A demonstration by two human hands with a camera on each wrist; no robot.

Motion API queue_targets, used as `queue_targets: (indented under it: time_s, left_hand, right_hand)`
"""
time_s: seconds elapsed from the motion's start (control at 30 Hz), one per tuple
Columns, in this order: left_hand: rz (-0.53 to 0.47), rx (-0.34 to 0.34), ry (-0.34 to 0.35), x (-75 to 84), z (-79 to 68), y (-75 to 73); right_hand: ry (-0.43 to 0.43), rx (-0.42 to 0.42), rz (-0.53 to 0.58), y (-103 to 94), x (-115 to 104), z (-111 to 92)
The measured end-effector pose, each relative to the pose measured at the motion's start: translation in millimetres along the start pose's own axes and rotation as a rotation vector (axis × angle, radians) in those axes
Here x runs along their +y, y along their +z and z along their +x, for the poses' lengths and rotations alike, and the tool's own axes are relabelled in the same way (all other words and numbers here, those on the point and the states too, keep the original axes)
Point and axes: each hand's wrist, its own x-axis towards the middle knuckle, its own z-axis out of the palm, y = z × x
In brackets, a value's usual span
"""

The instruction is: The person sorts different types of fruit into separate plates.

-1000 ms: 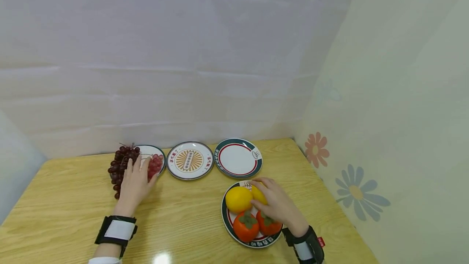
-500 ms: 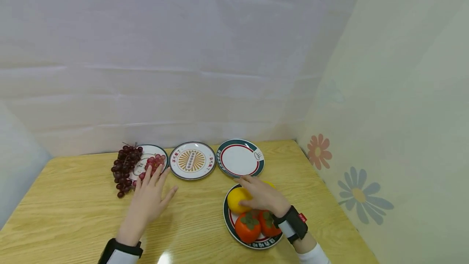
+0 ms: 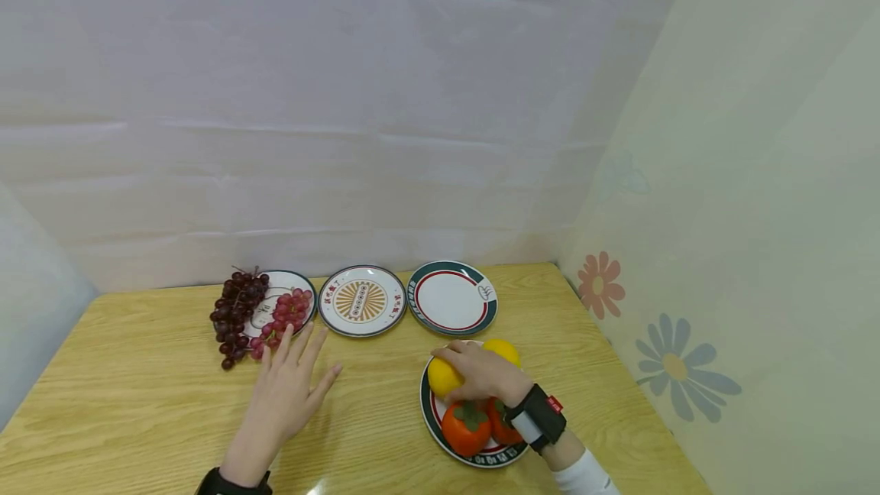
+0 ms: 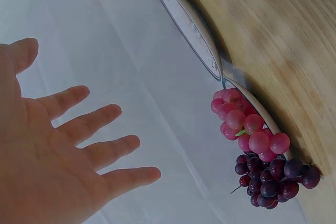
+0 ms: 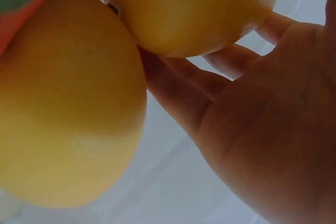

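Observation:
My right hand (image 3: 484, 373) grips the left lemon (image 3: 443, 379), fingers over its far side and thumb on the near side. That lemon lies on a dark-rimmed plate (image 3: 428, 412) with a second lemon (image 3: 502, 350) and two persimmons (image 3: 467, 434). Seen from the right wrist, the fingers curl behind the held lemon (image 5: 194, 9), and the other lemon (image 5: 68, 108) touches it. My left hand (image 3: 283, 396), its fingers spread and holding nothing, hovers near a bunch of red grapes (image 3: 292, 308). Dark grapes (image 3: 237, 308) lie beside them, overlapping the left plate (image 3: 280, 279).
Along the back of the wooden table (image 3: 137, 388) stand a plate with a sunburst print (image 3: 340, 319) and a green-rimmed plate (image 3: 450, 300). A white cloth (image 3: 330, 98) hangs behind, and a wall with printed flowers (image 3: 670, 361) rises at the right.
My left hand has drawn back from the grapes toward the near edge, and the red bunch now shows. My right hand has shifted from the right lemon to the left one.

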Motion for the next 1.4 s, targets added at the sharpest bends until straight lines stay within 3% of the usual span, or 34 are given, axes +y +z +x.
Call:
queue_targets:
  time_s: [0.17,0.3,0.53,0.7,0.87,1.17,1.4]
  left_hand:
    - [-0.001,0.000,-0.004,0.3,-1.0,-0.6]
    - [0.004,0.002,-0.006,-0.4,-1.8,-0.5]
    - [0.001,0.002,-0.012,-0.4,-5.8,0.0]
    - [-0.001,-0.001,-0.008,1.6,-6.8,0.5]
    - [-0.003,0.021,0.003,3.4,-6.4,0.9]
    - [-0.006,0.028,0.001,2.3,-6.8,1.0]
    - [-0.017,0.024,-0.011,0.7,-8.2,0.1]
  right_hand:
    - [-0.070,0.042,-0.092,-5.7,-3,4]
    - [-0.125,0.124,-0.130,-24.6,-9,16]
    - [-0.124,0.234,-0.102,-61.8,-22,73]
    - [-0.094,0.260,-0.075,-52.5,-27,120]
    - [-0.058,0.220,-0.085,-33.5,-31,146]
    - [-0.021,0.209,-0.100,-26.9,-36,153]
    - [0.007,0.206,-0.086,-51.4,-26,122]
